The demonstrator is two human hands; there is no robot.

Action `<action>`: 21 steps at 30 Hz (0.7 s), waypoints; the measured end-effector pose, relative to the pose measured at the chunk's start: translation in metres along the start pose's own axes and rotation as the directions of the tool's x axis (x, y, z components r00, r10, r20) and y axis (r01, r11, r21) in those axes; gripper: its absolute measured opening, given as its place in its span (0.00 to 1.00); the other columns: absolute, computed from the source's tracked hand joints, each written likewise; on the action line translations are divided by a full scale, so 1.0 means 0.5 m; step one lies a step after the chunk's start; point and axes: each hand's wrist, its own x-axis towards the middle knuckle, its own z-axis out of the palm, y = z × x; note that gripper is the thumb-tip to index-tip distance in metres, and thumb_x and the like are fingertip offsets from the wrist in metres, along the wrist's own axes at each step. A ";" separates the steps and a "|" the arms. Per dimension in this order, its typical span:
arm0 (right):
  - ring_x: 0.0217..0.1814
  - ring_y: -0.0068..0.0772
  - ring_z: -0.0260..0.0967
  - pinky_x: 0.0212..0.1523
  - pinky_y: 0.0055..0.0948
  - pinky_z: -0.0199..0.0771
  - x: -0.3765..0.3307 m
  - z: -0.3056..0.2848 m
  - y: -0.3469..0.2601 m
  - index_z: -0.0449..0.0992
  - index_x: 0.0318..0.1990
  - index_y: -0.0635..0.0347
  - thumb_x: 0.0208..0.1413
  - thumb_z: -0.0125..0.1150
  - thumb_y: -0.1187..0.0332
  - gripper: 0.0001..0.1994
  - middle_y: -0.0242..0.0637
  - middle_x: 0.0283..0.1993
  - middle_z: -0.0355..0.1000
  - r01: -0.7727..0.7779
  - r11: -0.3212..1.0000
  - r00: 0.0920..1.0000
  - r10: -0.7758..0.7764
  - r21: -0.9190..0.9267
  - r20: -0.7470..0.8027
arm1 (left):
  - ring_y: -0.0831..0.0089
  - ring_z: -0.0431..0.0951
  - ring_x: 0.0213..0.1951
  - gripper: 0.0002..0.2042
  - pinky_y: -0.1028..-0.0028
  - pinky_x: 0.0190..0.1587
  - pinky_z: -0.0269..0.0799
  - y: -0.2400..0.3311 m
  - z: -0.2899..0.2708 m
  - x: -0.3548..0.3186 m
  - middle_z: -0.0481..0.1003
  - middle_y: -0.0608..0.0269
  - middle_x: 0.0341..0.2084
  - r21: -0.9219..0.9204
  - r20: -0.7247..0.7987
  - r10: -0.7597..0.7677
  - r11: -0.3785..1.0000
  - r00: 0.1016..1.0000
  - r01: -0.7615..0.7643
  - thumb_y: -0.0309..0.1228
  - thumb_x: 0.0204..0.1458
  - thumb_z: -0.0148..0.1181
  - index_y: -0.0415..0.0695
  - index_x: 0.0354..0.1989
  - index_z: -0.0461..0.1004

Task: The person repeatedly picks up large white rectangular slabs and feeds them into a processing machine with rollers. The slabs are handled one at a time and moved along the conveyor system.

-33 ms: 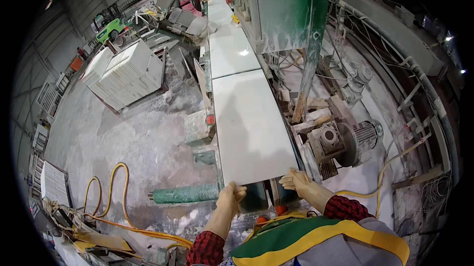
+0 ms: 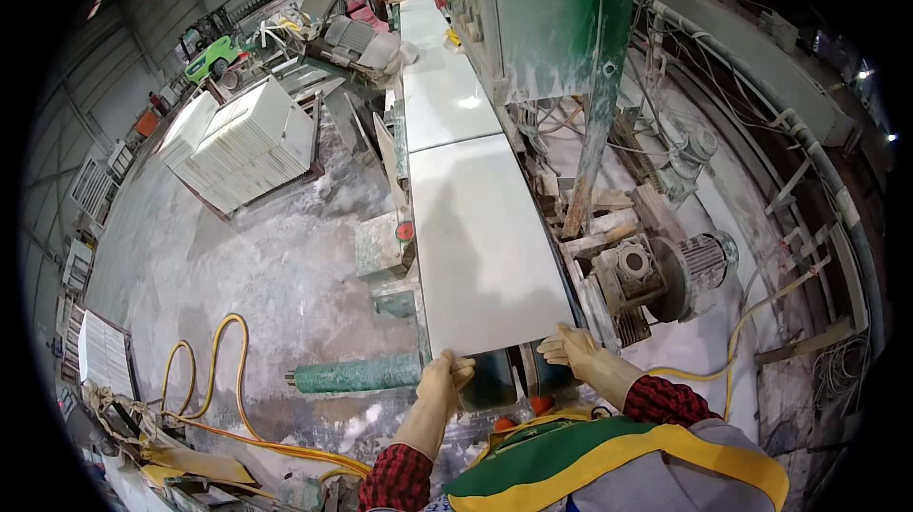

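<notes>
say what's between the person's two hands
In the head view, between the left hand and the right hand lies the near edge of the closest white slab, with a dark surface showing just below it.

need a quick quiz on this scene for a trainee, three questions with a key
1. True or false: the left hand and right hand are both at the near edge of the nearest white slab.
2. Seen from the wearer, the pale stack stands where, relative to that slab: a) left, b) right, c) underneath?
3. Fill in: the sleeves are checked in black and ____.

Key: 1 true; 2 a; 3 red.
</notes>
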 end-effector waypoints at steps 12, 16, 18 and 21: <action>0.34 0.39 0.82 0.38 0.31 0.86 0.004 0.051 -0.061 0.81 0.44 0.69 0.75 0.46 0.52 0.26 0.50 0.41 0.84 -0.067 0.997 0.986 0.073 0.045 -0.149 | 0.63 0.84 0.39 0.18 0.69 0.48 0.84 0.025 0.013 0.033 0.82 0.44 0.46 0.052 0.029 0.052 0.997 0.998 -0.054 0.38 0.71 0.46 0.35 0.35 0.72; 0.32 0.39 0.82 0.36 0.31 0.85 0.022 0.034 -0.017 0.81 0.42 0.68 0.75 0.46 0.52 0.26 0.49 0.38 0.84 0.130 0.991 0.985 -0.126 0.024 -0.115 | 0.63 0.84 0.40 0.21 0.70 0.48 0.83 0.035 0.027 0.028 0.83 0.44 0.45 0.073 0.053 0.064 0.995 0.997 -0.068 0.38 0.70 0.45 0.33 0.33 0.74; 0.31 0.39 0.81 0.35 0.31 0.85 0.023 0.023 -0.011 0.81 0.41 0.68 0.75 0.46 0.52 0.26 0.49 0.36 0.83 0.258 0.966 0.962 -0.256 0.012 -0.091 | 0.63 0.84 0.40 0.21 0.70 0.48 0.83 0.025 0.020 0.033 0.83 0.45 0.44 0.036 0.121 0.114 0.992 0.986 -0.120 0.39 0.70 0.46 0.31 0.37 0.76; 0.37 0.38 0.80 0.43 0.32 0.82 -0.004 -0.001 -0.003 0.80 0.44 0.68 0.75 0.45 0.49 0.27 0.47 0.40 0.82 0.248 0.969 0.968 -0.247 -0.016 0.053 | 0.66 0.83 0.37 0.23 0.70 0.42 0.81 -0.004 0.008 0.032 0.83 0.49 0.40 0.068 0.305 0.188 0.974 0.934 -0.218 0.43 0.72 0.47 0.30 0.45 0.77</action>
